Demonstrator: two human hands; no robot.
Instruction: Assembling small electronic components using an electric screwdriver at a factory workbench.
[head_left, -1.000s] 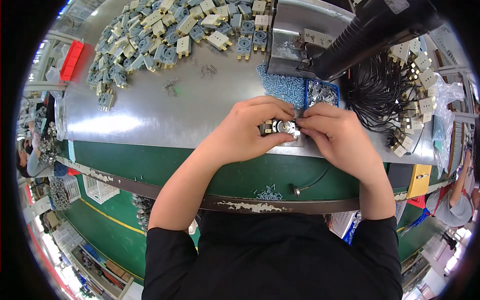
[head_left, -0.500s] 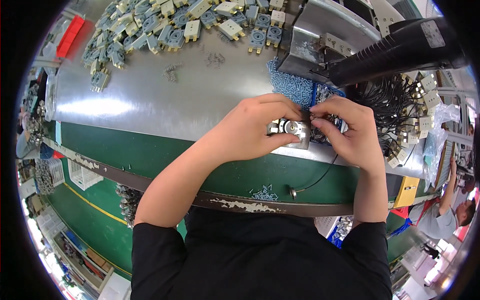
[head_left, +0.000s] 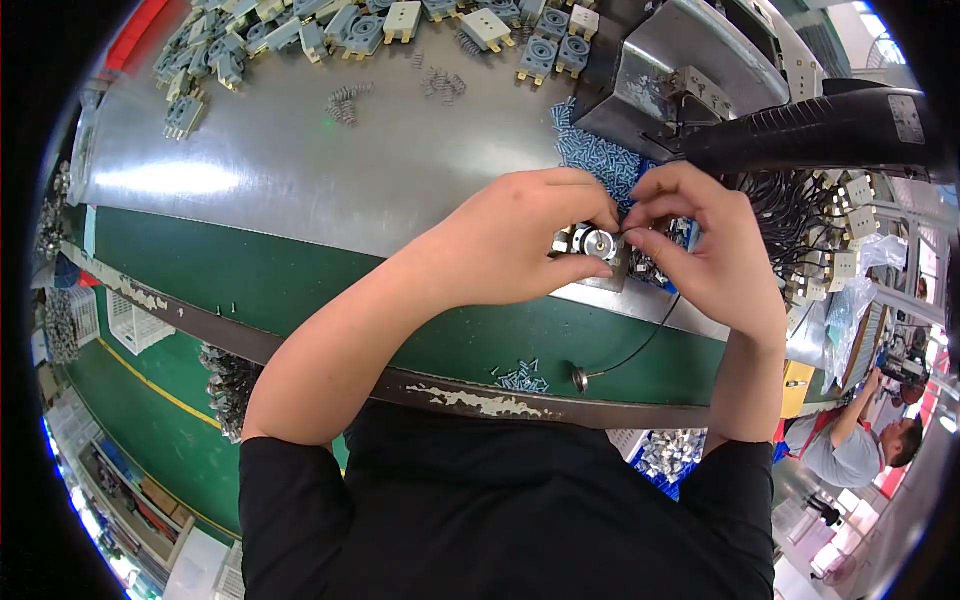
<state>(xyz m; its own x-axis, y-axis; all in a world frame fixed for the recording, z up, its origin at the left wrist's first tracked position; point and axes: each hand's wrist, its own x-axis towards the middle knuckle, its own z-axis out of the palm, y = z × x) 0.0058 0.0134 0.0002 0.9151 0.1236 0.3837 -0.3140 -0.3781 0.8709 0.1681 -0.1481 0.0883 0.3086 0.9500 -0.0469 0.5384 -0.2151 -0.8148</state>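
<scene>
A small round metal part [head_left: 598, 243] sits at the bench's [head_left: 300, 170] near edge, pinched in the left hand's [head_left: 510, 245] grip, thumb under and fingers over. The right hand [head_left: 705, 250] meets it, fingertips nipped on its right side. Blue screws [head_left: 600, 160] lie just behind; grey-and-cream sockets [head_left: 350, 30] crowd the far edge.

Steel worktop [head_left: 300, 170]: grey and cream plastic blocks [head_left: 360, 25] piled at 12 o'clock, loose springs [head_left: 345, 100] just below them. Black power tool [head_left: 830, 130] at 2 o'clock. Small screws [head_left: 522, 377] on green belt [head_left: 300, 290], 6 o'clock.
</scene>
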